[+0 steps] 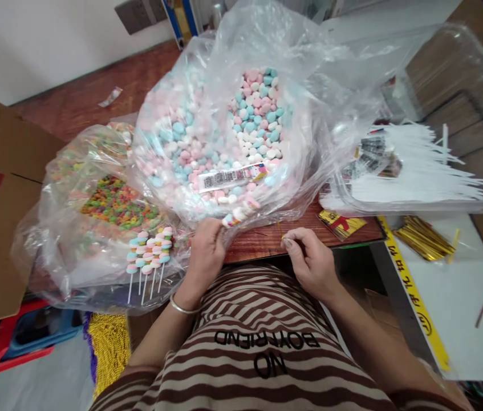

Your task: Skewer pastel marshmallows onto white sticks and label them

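My left hand [206,251] is closed on the near end of a candy skewer [241,213], whose pastel pieces point up to the right over the edge of a big clear bag. My right hand [309,260] is pinched at the table's front edge, a thin gold twist tie [281,230] showing at its fingertips. Pink, blue and white candies [260,114] fill the big bag [322,125], and a printed wrapper [232,177] lies on them. Left of my left hand, several finished candy skewers [149,251] on white sticks rest on a second bag.
Small multicoloured candies [117,202] are in the left bag. At right, a clear tub [404,206] holds white sticks [416,165]. Gold twist ties [423,237] and a gold packet [341,224] lie nearby. A cardboard box [1,228] stands at far left.
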`<state>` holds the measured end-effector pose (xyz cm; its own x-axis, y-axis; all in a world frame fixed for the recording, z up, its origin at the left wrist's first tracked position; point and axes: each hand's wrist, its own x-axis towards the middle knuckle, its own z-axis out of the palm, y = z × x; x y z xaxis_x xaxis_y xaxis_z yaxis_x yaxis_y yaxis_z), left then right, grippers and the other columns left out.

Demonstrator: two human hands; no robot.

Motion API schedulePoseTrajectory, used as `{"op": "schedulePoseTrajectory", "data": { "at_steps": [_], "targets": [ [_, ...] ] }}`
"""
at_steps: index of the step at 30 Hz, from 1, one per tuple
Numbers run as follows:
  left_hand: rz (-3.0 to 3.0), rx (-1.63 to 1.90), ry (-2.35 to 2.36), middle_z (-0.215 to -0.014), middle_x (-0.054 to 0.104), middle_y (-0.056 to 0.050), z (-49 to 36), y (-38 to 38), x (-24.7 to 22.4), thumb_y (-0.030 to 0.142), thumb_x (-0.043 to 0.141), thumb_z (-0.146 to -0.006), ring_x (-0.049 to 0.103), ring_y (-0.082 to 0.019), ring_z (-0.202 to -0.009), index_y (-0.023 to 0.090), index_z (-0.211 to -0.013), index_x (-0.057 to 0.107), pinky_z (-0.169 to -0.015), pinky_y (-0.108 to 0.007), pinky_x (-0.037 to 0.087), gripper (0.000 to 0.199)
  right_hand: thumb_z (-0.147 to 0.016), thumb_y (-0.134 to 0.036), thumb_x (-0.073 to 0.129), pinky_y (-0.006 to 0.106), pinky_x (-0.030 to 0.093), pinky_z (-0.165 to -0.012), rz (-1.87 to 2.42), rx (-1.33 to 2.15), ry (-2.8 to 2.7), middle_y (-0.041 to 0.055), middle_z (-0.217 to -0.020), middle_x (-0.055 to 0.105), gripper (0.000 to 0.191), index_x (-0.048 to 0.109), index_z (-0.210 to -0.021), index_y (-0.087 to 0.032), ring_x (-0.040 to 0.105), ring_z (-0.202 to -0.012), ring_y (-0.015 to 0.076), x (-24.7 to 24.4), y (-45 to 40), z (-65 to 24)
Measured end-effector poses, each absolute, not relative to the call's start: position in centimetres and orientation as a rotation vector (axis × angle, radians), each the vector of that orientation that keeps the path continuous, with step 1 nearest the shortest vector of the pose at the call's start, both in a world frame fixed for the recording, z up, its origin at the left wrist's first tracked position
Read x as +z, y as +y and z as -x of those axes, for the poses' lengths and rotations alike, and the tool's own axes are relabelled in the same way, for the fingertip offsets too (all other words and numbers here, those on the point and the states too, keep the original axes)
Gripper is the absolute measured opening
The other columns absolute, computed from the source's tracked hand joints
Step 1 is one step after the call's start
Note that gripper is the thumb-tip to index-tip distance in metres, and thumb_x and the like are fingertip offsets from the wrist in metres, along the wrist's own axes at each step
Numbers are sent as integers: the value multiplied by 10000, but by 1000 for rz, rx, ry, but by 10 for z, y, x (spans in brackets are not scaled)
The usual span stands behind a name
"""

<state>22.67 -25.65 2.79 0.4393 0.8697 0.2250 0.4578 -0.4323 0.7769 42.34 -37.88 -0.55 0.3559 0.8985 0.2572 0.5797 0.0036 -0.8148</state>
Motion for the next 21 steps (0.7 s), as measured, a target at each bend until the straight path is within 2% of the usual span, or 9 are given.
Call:
{"op": "schedulePoseTrajectory", "data": {
  "at_steps": [4, 8, 13, 17, 21],
  "targets": [
    [-2316, 761, 1109, -815, 593, -44, -241, -261, 20, 113, 503, -929, 533, -193, -792, 219, -891, 707, -724, -279, 405, 233, -1014, -376, 513, 266, 455, -584, 1436, 723, -1063, -20, -679, 637, 163, 584, -966, -238, 583, -577, 139, 21, -359, -384],
    [-2309, 861, 1116, -767, 599, -46, -248, -266, 15, 156, 549, -923, 544, -192, -740, 224, -890, 715, -700, -277, 414, 182, -971, -378, 568, 265, 449, -585, 1407, 807, -1000, -36, -613, 625, 157, 585, -932, -226, 576, -542, 139, 17, -331, -368],
    [-2139, 997, 1100, -826, 667, -70, -244, -268, 8, 223, 591, -932, 602, -201, -772, 240, -1104, 735, -760, -288, 458, 225, -951, -388, 573, 272, 444, -572, 1488, 825, -979, -25, -602, 630, 179, 597, -903, -217, 579, -535, 152, 12, -318, -372],
    [-2097, 976, 1101, -801, 681, -74, -242, -268, 9, 211, 593, -925, 603, -198, -754, 263, -1096, 774, -743, -287, 460, 254, -940, -362, 578, 281, 470, -606, 1550, 766, -1065, 8, -673, 679, 161, 597, -860, -224, 644, -629, 182, 15, -318, -373],
    [-1831, 1067, 1129, -840, 720, -64, -246, -266, 17, 190, 650, -874, 628, -197, -821, 257, -938, 796, -809, -302, 480, 173, -965, -294, 533, 294, 517, -685, 1581, 524, -1224, 54, -873, 751, 107, 607, -975, -218, 715, -759, 204, 12, -319, -367]
  ]
}}
